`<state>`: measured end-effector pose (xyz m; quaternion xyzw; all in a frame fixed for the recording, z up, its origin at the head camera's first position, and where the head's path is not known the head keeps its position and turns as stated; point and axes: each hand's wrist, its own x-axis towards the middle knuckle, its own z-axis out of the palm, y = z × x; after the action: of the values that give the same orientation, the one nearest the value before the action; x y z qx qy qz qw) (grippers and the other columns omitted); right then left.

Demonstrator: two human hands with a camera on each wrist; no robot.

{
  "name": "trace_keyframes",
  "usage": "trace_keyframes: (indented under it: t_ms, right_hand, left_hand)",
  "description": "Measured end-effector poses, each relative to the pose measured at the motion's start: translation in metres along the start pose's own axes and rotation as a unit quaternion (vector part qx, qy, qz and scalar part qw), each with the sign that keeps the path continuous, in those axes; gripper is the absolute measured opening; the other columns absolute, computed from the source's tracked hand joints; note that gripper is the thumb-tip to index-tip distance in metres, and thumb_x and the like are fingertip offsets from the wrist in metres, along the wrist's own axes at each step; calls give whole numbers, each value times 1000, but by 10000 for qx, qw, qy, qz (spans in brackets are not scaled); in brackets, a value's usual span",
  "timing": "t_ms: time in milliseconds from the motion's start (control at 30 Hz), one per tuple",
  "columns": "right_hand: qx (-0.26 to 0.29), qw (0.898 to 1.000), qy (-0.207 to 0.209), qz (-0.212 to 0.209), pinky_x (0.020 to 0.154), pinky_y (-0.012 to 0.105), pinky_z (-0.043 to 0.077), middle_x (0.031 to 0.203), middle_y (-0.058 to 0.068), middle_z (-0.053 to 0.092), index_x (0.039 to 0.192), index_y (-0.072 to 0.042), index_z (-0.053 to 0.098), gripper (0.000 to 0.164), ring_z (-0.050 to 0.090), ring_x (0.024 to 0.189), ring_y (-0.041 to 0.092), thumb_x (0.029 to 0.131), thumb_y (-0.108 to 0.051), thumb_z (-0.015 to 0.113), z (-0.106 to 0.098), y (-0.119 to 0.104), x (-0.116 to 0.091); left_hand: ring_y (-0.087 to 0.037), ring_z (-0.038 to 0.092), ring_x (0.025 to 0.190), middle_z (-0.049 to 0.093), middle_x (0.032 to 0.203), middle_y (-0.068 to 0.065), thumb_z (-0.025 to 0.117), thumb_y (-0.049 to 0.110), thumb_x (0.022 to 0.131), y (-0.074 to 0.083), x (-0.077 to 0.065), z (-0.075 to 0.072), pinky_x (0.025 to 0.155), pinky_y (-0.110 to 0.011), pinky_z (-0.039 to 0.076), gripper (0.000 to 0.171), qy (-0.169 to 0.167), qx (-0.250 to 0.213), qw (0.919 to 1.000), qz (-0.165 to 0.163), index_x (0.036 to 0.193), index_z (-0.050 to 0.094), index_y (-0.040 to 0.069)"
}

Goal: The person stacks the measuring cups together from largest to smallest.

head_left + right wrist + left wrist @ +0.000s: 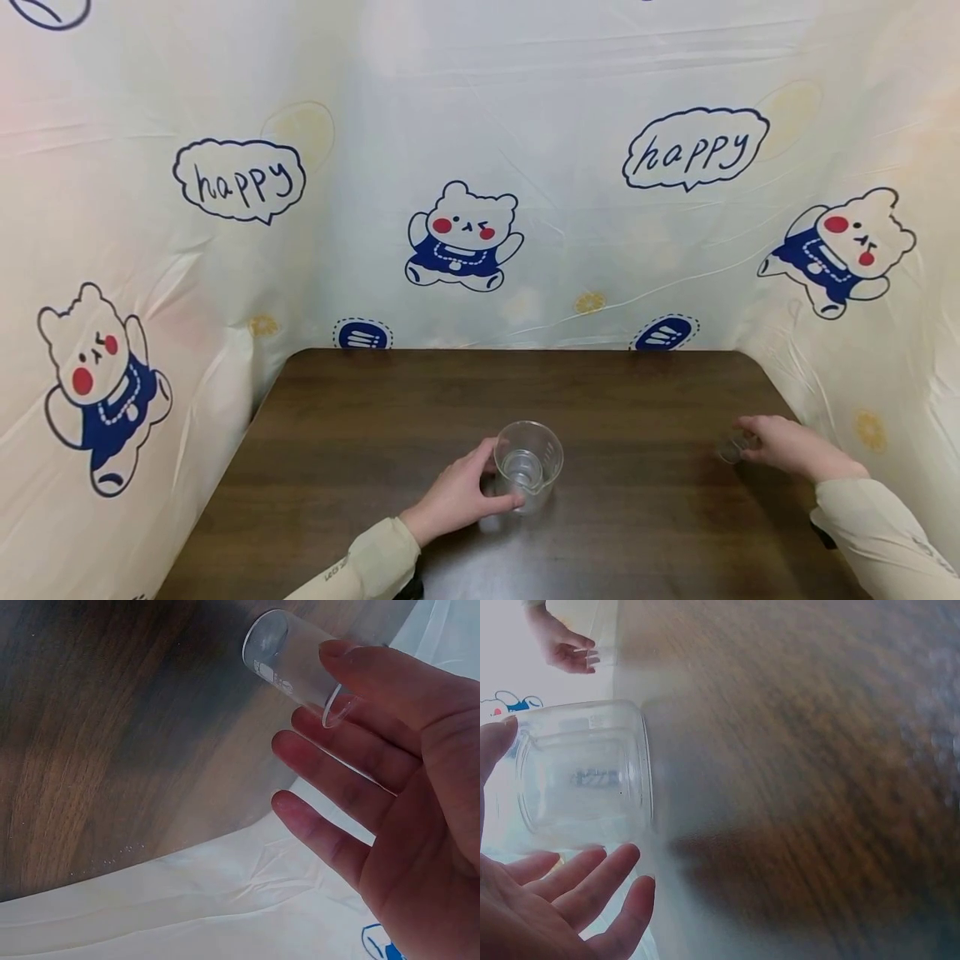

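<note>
A large clear glass beaker [551,454] stands on the brown table with a smaller beaker [522,469] nested inside it. My left hand [455,493] holds the large beaker from its left side, thumb at the near wall and fingers round the back. In the left wrist view, the thumb overlaps the glass and the other fingertips [626,859] lie along its opposite side. Far to the right, my right hand [787,446] pinches a small clear beaker [289,664] near its rim between thumb and index finger. Its base is at the tabletop; the remaining fingers reach out beside it.
The dark wood-grain table [360,417] has rounded back corners. Pale printed cloth [570,250] with bears and lettering hangs behind it and along both sides. At the right, the cloth comes close to the right hand and the table's edge.
</note>
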<state>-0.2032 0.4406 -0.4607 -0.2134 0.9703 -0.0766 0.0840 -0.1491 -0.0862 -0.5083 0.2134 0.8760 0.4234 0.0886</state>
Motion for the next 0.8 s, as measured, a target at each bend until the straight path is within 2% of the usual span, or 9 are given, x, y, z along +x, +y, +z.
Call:
trace_keyframes:
  t_ms: [200, 467, 567, 633, 800]
  right_hand:
    - [-53, 9999, 58, 67, 60, 35, 45, 74, -6, 55, 98, 2, 65, 28, 51, 66, 10, 80, -8, 84, -1, -5, -3]
    - [-7, 9997, -81, 221, 59, 34, 41, 71, -6, 52, 85, -9, 58, 25, 46, 64, 11, 83, -11, 83, -8, -15, -1]
    - [-2, 9996, -142, 238, 60, 34, 40, 71, -6, 49, 85, -10, 58, 25, 44, 64, 11, 83, -13, 82, -12, -22, 1]
    - [-23, 9994, -212, 255, 60, 35, 41, 71, -6, 50, 85, -10, 58, 24, 45, 65, 12, 83, -14, 82, -16, -26, 2]
    - [-89, 9987, -397, 311, 68, 44, 53, 82, 0, 66, 93, -4, 65, 24, 60, 72, 17, 83, -17, 83, -25, -38, 8]
  left_hand:
    - [-15, 69, 116, 66, 135, -2, 82, 58, 84, -4, 0, 2, 98, -51, 52, 82, 10, 50, 10000, -23, 149, 48, 20]
    - [-16, 69, 116, 65, 136, -2, 82, 57, 85, -3, 0, 2, 98, -52, 52, 82, 10, 31, 10000, 12, 149, 48, 20]
    - [-17, 69, 116, 66, 135, -2, 82, 56, 85, -3, -1, 1, 98, -53, 52, 81, 12, 34, 10000, 40, 149, 48, 19]
    - [-17, 69, 116, 66, 135, -2, 82, 56, 85, -3, -1, 1, 98, -53, 52, 81, 9, 31, 10000, 28, 149, 48, 19]
    - [-17, 69, 116, 66, 136, -3, 82, 57, 85, -4, 0, 1, 97, -52, 52, 81, 22, 63, 10000, 33, 149, 48, 20]
